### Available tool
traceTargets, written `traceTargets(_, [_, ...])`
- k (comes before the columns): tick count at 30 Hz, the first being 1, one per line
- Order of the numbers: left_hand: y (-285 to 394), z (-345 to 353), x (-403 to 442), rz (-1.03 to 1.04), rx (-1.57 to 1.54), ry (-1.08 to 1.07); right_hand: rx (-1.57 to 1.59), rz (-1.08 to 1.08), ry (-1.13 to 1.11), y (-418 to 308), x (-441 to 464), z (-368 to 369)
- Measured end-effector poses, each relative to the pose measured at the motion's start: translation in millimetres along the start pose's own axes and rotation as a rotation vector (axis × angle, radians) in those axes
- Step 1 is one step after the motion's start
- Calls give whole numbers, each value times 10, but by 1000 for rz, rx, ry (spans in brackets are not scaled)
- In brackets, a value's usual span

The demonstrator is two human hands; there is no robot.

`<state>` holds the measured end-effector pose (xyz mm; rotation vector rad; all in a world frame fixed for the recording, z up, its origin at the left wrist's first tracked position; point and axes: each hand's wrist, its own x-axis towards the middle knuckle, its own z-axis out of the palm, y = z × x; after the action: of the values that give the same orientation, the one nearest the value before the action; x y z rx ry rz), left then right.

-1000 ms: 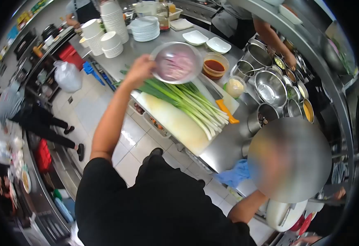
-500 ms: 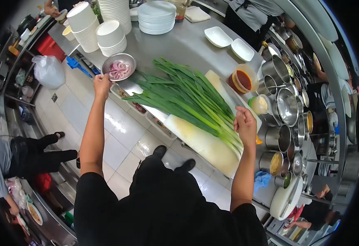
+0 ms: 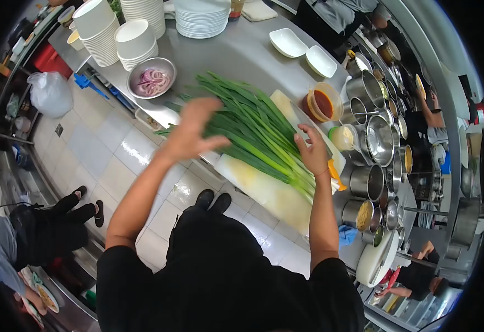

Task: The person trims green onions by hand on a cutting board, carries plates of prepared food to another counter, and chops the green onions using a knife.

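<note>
A large bunch of green onions [image 3: 247,119] lies slantwise across a white cutting board [image 3: 258,185], leaves to the upper left and pale ends to the lower right. Over the leafy part hovers my left hand [image 3: 197,130], smeared by motion, thumb and fingers apart and holding nothing. My right hand [image 3: 312,150] is above the right side of the bunch, near the pale ends, with its fingers apart. Just beside it is an orange handle [image 3: 336,176]; what it belongs to is mostly hidden. A steel bowl [image 3: 133,83] of sliced red onion [image 3: 153,83] rests at the counter's edge.
White tubs [image 3: 95,30] and stacked plates [image 3: 200,16] stand at the back left. A container of red sauce [image 3: 323,105] and several steel pots [image 3: 366,182] line the right. Two white dishes [image 3: 288,43] sit behind. Co-workers [image 3: 48,229] stand left, behind and right.
My left hand has let go of the steel bowl and moved right over the green onion leaves. My right hand has shifted slightly, its fingers spreading. The view has shifted a little.
</note>
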<state>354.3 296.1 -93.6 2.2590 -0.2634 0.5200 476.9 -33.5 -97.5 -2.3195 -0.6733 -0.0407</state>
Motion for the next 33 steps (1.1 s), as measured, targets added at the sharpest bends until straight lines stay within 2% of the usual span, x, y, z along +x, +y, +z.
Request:
traceTargets(1, [146, 178, 90, 168, 111, -160, -73, -60, -18, -28, -24, 6])
traceTargets(3, [388, 485, 196, 274, 147, -375, -235, -159, -48, -56, -156, 3])
traceTargets(6, [413, 816, 319, 366, 281, -471, -298, -179, -72, -138, -383, 81])
traceTargets(8, [387, 917, 326, 373, 351, -520, -347, -191, -72, -100, -492, 158])
traceTargets(10, [316, 1033, 232, 340, 406, -579, -258, -164, -90, -96, -574, 204])
traceTargets(12, [323, 1066, 101, 324, 443, -548, -182, -177, -89, -93, -630, 200])
traceTargets(15, [316, 1101, -28, 326, 456, -513, 45, -92, 26, 24, -606, 32])
traceTargets(16, [323, 1085, -35, 335, 448, -505, -24, -85, 95, 136, -564, -69])
traceTargets(19, [352, 1054, -23, 344, 442, -530, -169, 58, 11, 439, -416, -346])
traceTargets(22, [336, 1046, -59, 357, 418, -513, -227, 288, -283, 607, -284, -342])
traceTargets(25, [273, 1044, -127, 387, 365, -482, -247, 238, -482, 658, -143, -307])
traceTargets(28, [324, 982, -113, 372, 353, -474, -230, 207, -558, 752, -100, -292])
traceTargets(33, [318, 967, -119, 393, 382, -448, -60, 268, -453, 899, -124, -230])
